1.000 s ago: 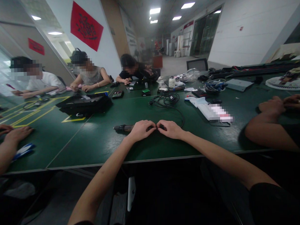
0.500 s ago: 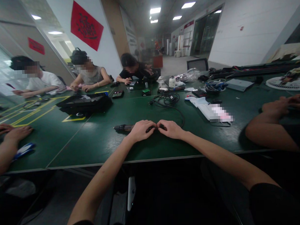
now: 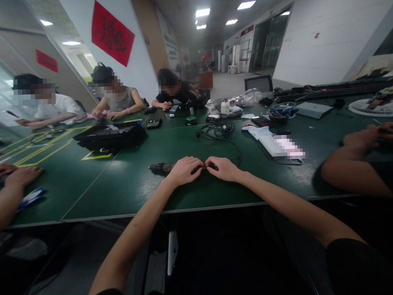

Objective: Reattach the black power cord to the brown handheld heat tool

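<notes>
My left hand [image 3: 186,170] is wrapped round a dark electric screwdriver [image 3: 161,167], which lies along the green table with its tip pointing left. The rear end of the tool is largely hidden by my fingers. Close against it, my right hand [image 3: 223,169] pinches the dark connector end of a black cord [image 3: 239,152]. A small dark piece shows between the two sets of fingertips; whether plug and tool are joined I cannot tell. From my right hand the cord curves back to a loose coil [image 3: 217,130] beyond my hands.
A black open tray [image 3: 110,137] stands back left. White packaging [image 3: 267,143] lies right of the coil, with a bowl of blue items [image 3: 281,113] behind. Co-workers' arms rest at left [image 3: 21,176] and right [image 3: 348,159]. Blue-white pliers-like item [image 3: 32,197] lies left.
My fingertips are a touch further apart, the left hand having shifted slightly left. Otherwise the hands and the screwdriver stay in nearly the same place.
</notes>
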`<state>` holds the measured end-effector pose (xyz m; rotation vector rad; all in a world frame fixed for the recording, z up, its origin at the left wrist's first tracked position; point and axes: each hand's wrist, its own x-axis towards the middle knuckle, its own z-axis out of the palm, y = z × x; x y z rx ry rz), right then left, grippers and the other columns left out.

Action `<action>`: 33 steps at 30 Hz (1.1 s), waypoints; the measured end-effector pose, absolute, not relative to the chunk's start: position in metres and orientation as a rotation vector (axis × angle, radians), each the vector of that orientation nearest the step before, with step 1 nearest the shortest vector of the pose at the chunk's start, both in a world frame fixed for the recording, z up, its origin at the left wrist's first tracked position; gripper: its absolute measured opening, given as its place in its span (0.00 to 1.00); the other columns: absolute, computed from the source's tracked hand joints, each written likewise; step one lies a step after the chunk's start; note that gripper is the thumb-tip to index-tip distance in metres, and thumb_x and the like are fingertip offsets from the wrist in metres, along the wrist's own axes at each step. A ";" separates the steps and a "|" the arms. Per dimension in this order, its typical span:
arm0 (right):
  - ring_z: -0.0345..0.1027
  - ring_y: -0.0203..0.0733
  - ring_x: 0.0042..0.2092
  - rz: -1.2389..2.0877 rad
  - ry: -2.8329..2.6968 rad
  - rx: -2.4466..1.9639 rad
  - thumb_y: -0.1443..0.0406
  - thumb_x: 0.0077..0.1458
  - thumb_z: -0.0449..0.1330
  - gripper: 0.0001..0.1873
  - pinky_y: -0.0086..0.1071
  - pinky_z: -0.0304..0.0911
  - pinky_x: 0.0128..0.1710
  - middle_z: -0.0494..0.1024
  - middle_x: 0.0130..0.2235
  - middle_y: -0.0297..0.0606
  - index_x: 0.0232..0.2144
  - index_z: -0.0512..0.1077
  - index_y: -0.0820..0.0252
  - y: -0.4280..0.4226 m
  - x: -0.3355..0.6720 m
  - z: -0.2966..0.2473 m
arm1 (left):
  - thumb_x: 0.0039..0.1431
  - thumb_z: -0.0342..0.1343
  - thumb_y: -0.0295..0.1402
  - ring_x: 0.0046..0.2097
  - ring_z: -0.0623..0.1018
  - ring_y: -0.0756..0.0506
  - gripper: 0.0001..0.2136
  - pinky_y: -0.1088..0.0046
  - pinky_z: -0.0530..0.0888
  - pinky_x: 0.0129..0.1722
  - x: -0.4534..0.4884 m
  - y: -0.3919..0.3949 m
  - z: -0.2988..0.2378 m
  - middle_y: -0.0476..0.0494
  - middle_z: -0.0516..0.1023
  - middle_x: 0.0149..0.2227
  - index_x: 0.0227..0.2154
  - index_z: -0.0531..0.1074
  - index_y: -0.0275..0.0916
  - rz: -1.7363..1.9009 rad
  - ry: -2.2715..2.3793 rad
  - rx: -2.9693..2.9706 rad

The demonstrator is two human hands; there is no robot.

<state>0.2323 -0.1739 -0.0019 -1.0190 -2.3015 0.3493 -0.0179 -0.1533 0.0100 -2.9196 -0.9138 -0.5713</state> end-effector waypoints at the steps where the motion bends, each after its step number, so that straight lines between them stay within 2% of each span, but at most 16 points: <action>1: 0.69 0.39 0.35 0.349 -2.302 -1.021 0.65 0.65 0.60 0.06 0.32 0.59 0.39 0.79 0.42 0.35 0.45 0.73 0.55 -0.174 0.232 -0.002 | 0.70 0.50 0.39 0.48 0.79 0.41 0.11 0.60 0.72 0.50 -0.018 -0.153 0.010 0.44 0.81 0.45 0.47 0.74 0.45 -0.572 -0.913 -2.919; 25: 0.70 0.40 0.37 0.332 -2.306 -1.010 0.65 0.65 0.60 0.06 0.32 0.60 0.40 0.79 0.43 0.35 0.44 0.73 0.54 -0.173 0.232 -0.003 | 0.72 0.50 0.44 0.47 0.78 0.42 0.12 0.61 0.71 0.50 -0.017 -0.152 0.008 0.44 0.80 0.44 0.44 0.74 0.45 -0.613 -0.943 -2.911; 33: 0.71 0.41 0.38 0.318 -2.310 -1.016 0.64 0.65 0.61 0.07 0.33 0.59 0.39 0.79 0.43 0.37 0.46 0.73 0.56 -0.171 0.233 -0.005 | 0.69 0.51 0.35 0.55 0.77 0.41 0.11 0.57 0.68 0.60 -0.009 -0.161 0.013 0.43 0.80 0.51 0.52 0.71 0.44 -0.683 -0.864 -2.940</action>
